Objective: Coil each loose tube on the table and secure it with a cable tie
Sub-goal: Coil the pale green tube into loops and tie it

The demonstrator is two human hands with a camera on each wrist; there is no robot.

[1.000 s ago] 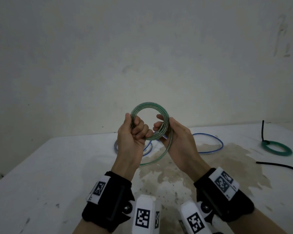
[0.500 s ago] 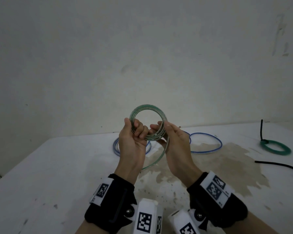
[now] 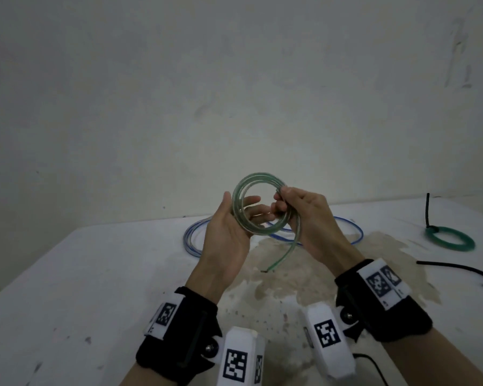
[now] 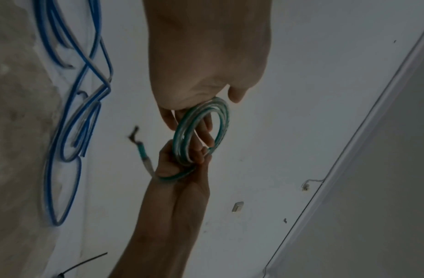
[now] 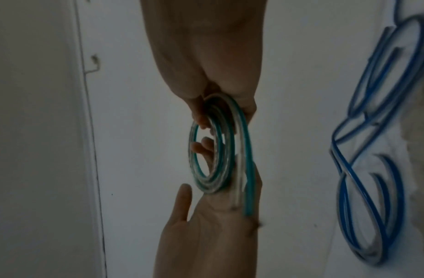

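Now that the left hand [image 3: 229, 235] has uncurled to cradle the green-tinted clear plastic tube coil [image 3: 258, 207] held above the table, while the right hand [image 3: 307, 218] pinches its far side, only a short tail apparently remains to wind.

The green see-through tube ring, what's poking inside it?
Left hand fingers show through the coiled green see-through tube ring. The right hand covers its right edge.

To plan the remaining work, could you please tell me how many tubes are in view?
3. A green tube is held coiled in both hands above the table; a loose blue tube lies behind them; a tied green coil lies far right. More may be hidden.
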